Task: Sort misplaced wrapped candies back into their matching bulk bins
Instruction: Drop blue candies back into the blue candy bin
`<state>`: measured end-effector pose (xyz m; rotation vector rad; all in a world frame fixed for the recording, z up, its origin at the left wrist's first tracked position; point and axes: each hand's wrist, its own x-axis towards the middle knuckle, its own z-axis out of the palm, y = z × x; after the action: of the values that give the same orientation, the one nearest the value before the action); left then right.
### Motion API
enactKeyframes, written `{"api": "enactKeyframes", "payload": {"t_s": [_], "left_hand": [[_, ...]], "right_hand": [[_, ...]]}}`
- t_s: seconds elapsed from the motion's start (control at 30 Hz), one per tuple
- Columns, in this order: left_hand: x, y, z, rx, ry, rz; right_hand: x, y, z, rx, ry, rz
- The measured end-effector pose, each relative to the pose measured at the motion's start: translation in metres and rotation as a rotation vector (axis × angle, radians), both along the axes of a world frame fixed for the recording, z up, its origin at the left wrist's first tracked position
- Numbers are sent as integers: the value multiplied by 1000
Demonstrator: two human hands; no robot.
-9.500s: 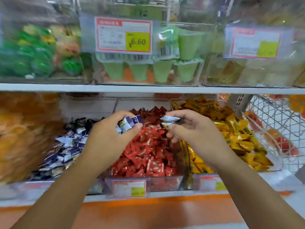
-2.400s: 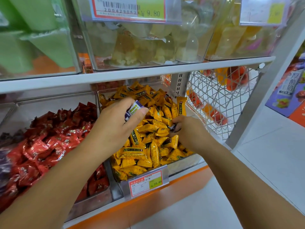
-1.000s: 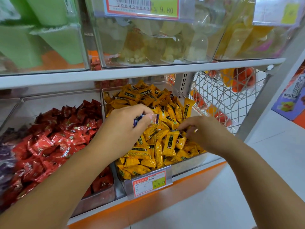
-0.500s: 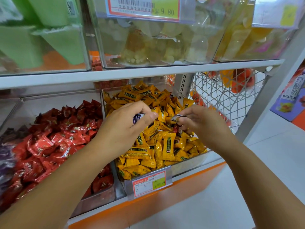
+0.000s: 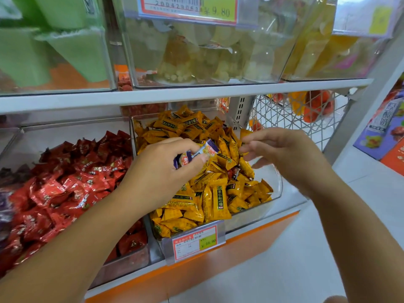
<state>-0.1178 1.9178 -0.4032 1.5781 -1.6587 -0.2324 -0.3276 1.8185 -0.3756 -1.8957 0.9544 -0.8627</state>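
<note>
A small bunch of purple-and-white wrapped candies (image 5: 196,154) is pinched in the left hand (image 5: 161,171), whose fingers (image 5: 185,145) are curled round it above the clear bin (image 5: 276,184) of yellow candies (image 5: 218,197). The right hand (image 5: 288,156) is held just beside it over the same bin. Its fingers (image 5: 253,147) are loosely spread and slightly blurred, and nothing is seen held in them.

Each candy is judged light and small, with a crinkly film wrapper that is likely slippery; a pinch across the body, or on a twisted end, should be enough. A loose bunch could easily shed a piece.

A dark reddish wrapper (image 5: 232,171) is seen among the yellow ones and is probably another stray. The matching bin is judged to lie to the left, past the red candies (image 5: 72,189), where purple wrappers (image 5: 4,206) show at the frame's edge.

Headroom is limited by the shelf (image 5: 196,92) above, and the right side is closed by a wire basket (image 5: 290,119). Open room is left in front of the bins.
</note>
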Motion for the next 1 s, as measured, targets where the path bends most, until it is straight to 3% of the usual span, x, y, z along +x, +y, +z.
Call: {"api": "enactKeyframes", "payload": {"t_s": [0.07,0.23,0.3,0.57,1.0], "left_hand": [[-1,1,1,9,-5,2],[-3,2,4,62,54,1],[-4,2,5,67,48,1],[2,5,3,50,46,-7],[3,6,3,118,42,-58]], "right_hand": [[-8,-9,-4,7,103,-79],[1,-15,-26,-152,618,-113],[10,-17,-33,-187,677,-104],[28,-21,-55,-156,656,-116],[25,-14,-58,-369,460,-222]]}}
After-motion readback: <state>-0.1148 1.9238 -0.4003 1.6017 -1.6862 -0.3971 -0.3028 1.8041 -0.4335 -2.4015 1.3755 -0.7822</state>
